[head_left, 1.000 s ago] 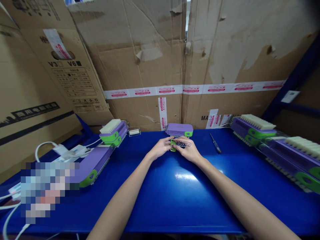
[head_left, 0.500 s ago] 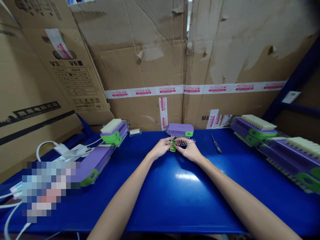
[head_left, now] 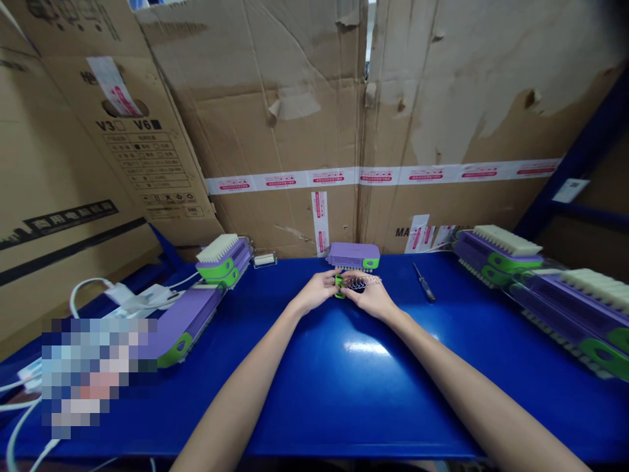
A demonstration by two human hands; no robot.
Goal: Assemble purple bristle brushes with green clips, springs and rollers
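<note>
Above the blue tabletop, my left hand (head_left: 315, 292) pinches a small bright-green plastic piece (head_left: 339, 286) by its left side. My right hand (head_left: 375, 299) is closed around a thin wire coil spring (head_left: 362, 282), which stretches from near the green piece rightward across the fingers. The right fingertips meet the green piece's right side; whether the spring's end is attached to it I cannot tell. Just behind the hands rests a purple-and-green brush unit (head_left: 354, 253), bristles down.
A screwdriver (head_left: 424, 283) lies to the right. Purple brush units (head_left: 565, 318) with cream bristles line the right side, and others (head_left: 189, 318) stand on the left beside a white power strip (head_left: 154, 296) and cables. Cardboard (head_left: 289, 131) walls the back. A small cream roller-like part (head_left: 265, 259) lies back left.
The green piece has turned slightly between my fingers and now shows narrower. Both hands stay in nearly the same place, and the spring has shifted only a little.
</note>
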